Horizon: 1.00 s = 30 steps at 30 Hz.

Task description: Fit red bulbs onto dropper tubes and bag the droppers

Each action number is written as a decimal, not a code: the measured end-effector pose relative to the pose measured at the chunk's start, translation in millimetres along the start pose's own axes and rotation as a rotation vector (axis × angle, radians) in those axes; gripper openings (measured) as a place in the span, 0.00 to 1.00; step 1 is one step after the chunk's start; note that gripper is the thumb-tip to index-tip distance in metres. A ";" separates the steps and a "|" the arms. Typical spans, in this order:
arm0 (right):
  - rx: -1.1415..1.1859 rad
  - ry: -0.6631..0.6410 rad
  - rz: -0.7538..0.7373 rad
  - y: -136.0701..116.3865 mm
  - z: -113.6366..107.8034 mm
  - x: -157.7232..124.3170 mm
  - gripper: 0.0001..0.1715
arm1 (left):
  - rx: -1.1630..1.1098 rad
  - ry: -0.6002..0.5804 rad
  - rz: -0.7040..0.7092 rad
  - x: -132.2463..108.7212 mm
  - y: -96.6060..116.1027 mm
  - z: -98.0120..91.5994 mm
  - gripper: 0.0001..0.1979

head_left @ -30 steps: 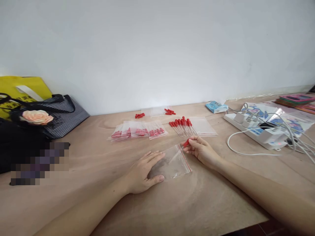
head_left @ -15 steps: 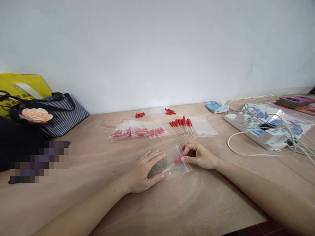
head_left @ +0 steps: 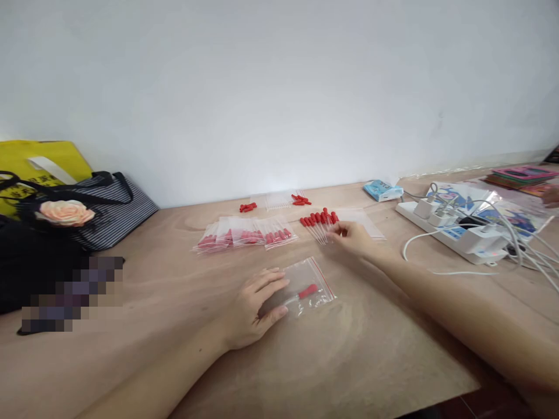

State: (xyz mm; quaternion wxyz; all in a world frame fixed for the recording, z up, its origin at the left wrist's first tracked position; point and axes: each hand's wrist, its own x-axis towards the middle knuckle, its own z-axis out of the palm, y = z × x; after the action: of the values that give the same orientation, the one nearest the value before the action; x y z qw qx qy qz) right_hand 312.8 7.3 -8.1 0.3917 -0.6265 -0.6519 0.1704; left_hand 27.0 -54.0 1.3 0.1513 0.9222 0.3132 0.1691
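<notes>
A clear zip bag (head_left: 315, 272) lies flat on the table with one dropper (head_left: 308, 291) inside, its red rubber bulb toward the bag's zip end. My left hand (head_left: 262, 302) rests on the bag's other end, fingers stretched out and thumb apart. Farther forward, my right hand (head_left: 349, 237) is at a row of red-bulbed droppers (head_left: 318, 219). Its thumb and fingertips are pinched on a dropper at the row's right end; the hand partly hides that tube. An empty-looking zip bag (head_left: 371, 224) lies behind the right hand.
Filled zip bags (head_left: 244, 231) overlap left of the droppers. Behind them lie loose red bulbs (head_left: 301, 200) and a bag of tubes (head_left: 278, 201). A power strip (head_left: 454, 233) with cables stands right, near a blue tissue pack (head_left: 382, 190). A striped bag (head_left: 117, 209) stands left. Another person's hand (head_left: 551, 196) shows far right.
My right hand has left the zip end of the bag and moved forward to the dropper row. The dropper in the bag lies farther from the zip. My left hand stays on the bag.
</notes>
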 end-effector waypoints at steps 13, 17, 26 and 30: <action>-0.056 0.193 0.243 18.1 14.8 93.9 0.08 | -0.093 -0.098 -0.009 -12.2 -3.5 -10.3 0.18; 0.083 0.207 0.229 12.5 -12.1 79.0 0.16 | -0.095 -0.103 -0.004 -8.1 -3.9 -8.9 0.18; 0.771 0.254 0.323 12.7 -8.0 -9.9 0.19 | -0.101 -0.115 0.012 4.4 -6.7 -4.1 0.18; 0.929 0.183 0.403 6.2 10.7 -23.8 0.16 | -0.057 -0.104 -0.054 2.9 -5.1 -4.7 0.20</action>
State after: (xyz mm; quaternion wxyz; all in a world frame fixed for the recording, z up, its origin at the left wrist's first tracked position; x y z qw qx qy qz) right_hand 307.1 -11.5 -26.3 0.6436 -0.5120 -0.3368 0.4584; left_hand 24.6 -47.5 4.2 0.1981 0.9163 0.3246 0.1257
